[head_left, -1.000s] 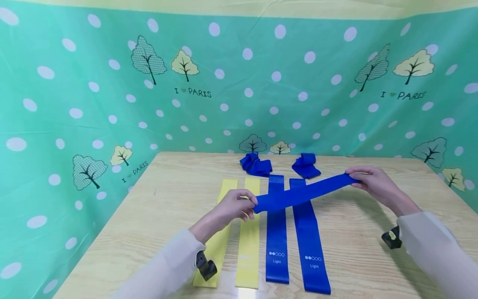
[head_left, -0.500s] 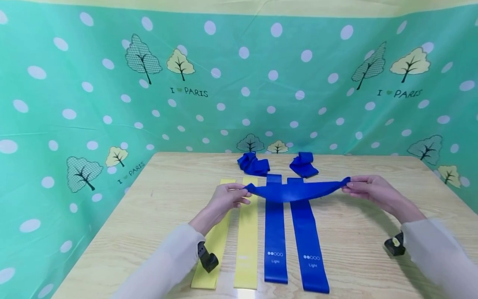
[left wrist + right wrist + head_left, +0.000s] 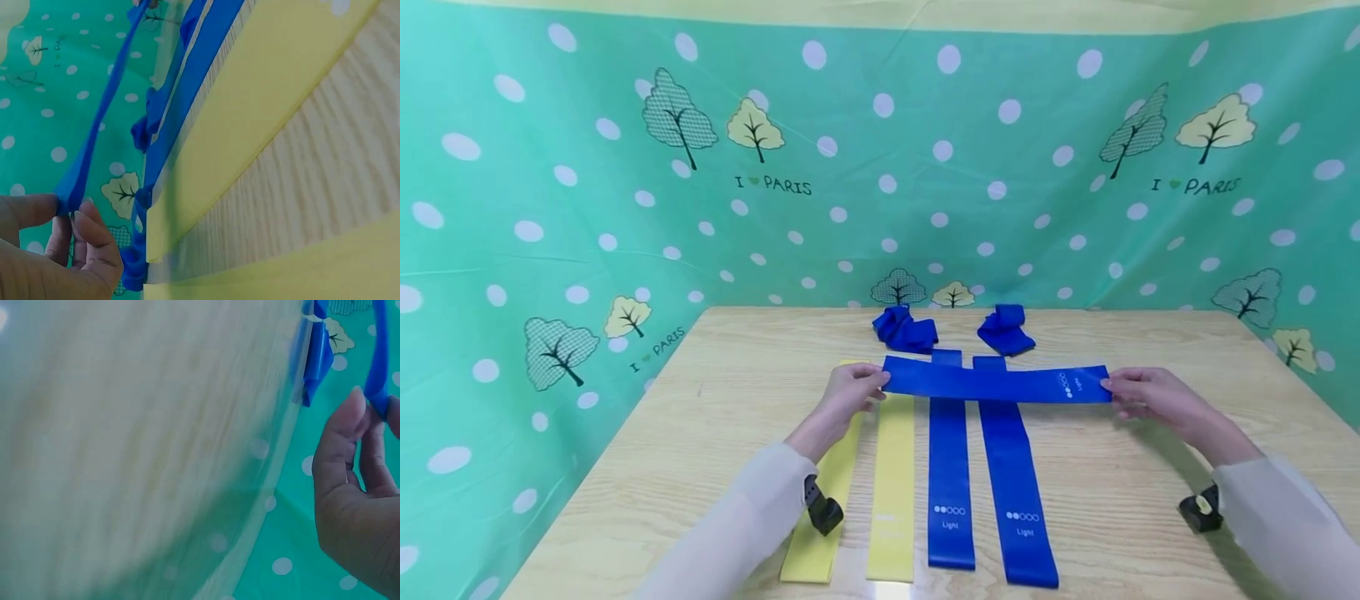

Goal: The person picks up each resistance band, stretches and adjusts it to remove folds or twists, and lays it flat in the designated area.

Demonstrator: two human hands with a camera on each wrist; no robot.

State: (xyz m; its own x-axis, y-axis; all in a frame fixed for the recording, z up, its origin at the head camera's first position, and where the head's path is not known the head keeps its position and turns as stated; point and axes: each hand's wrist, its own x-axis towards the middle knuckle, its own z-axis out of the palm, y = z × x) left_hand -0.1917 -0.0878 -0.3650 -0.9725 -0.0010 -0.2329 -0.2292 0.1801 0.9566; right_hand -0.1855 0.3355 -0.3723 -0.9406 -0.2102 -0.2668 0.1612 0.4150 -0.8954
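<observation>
Stretched out flat between both hands is a blue resistance band [image 3: 985,383], its white "Light" print near the right end. My left hand [image 3: 848,392] pinches its left end between thumb and fingers, and the left wrist view shows this pinch from the side. The right end is pinched by my right hand [image 3: 1153,398]. Under the held band, two more blue bands [image 3: 951,475] lie lengthwise on the table, their upper parts partly covered. To their left lie two yellow bands [image 3: 891,483]; my left forearm partly hides the outer one.
Two crumpled blue bands [image 3: 906,331] lie at the back of the wooden table [image 3: 700,442], one left and one right. Behind the table hangs a green dotted cloth [image 3: 850,167]. A small black camera [image 3: 824,510] is strapped to each wrist.
The held band was slanted with no print showing, then sagged with bunched ends. It now lies level and flat, with its "Light" print facing up. Both hands still pinch its ends.
</observation>
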